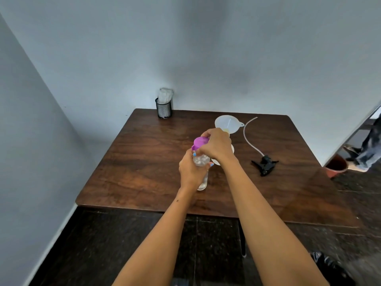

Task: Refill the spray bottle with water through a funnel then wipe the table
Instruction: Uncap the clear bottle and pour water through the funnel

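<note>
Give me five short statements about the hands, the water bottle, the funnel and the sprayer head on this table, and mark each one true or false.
1. The left hand grips the clear water bottle around its body. True.
2. The right hand rests flat on the table. False: its fingers curl round the bottle's purple cap.
3. The white funnel sits behind the hands, nearer the wall. True.
4. The black sprayer head is screwed onto a bottle. False: it lies loose on the table, with its tube exposed.
5. The black mesh holder stands at the table's near edge. False: it stands at the far edge, by the wall.
</note>
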